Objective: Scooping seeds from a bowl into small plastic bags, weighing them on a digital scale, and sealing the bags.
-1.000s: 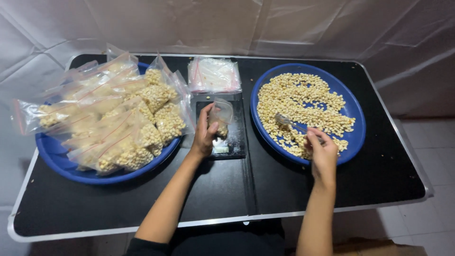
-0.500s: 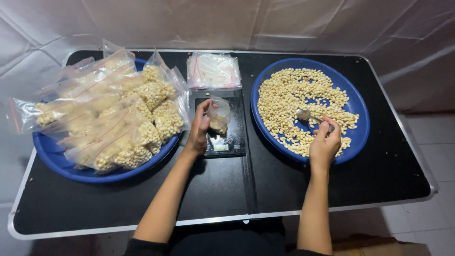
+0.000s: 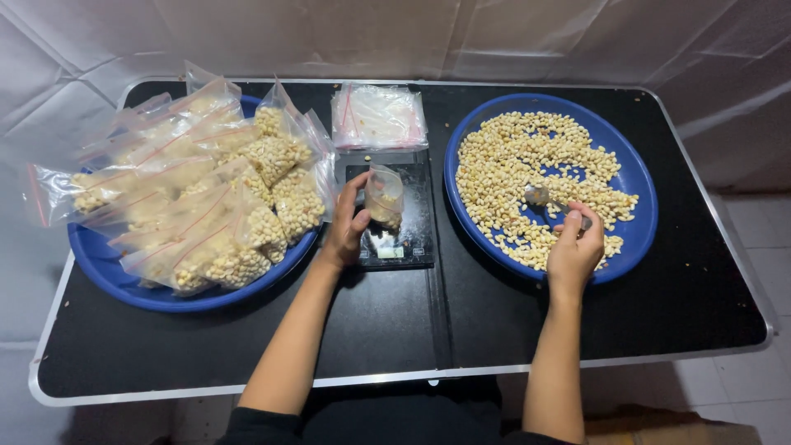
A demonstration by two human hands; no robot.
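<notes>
Small clear bag (image 3: 384, 196), part-filled with pale kernels: upright on black scale (image 3: 394, 216), table centre; left hand (image 3: 346, 227) grips its side. Spoon (image 3: 550, 201): pinched by right hand (image 3: 574, 251) over blue tray (image 3: 638, 177) at 3 o'clock. Filled bags (image 3: 198, 198): 9 o'clock.

The scale (image 3: 394, 235) display is too small to tell — spoon (image 3: 550, 200) handle hidden in fingers (image 3: 573, 227).

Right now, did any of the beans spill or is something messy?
A few loose beans lie on the black table just below the stack of empty bags, outside both blue trays. Nothing else looks spilled or broken.
</notes>
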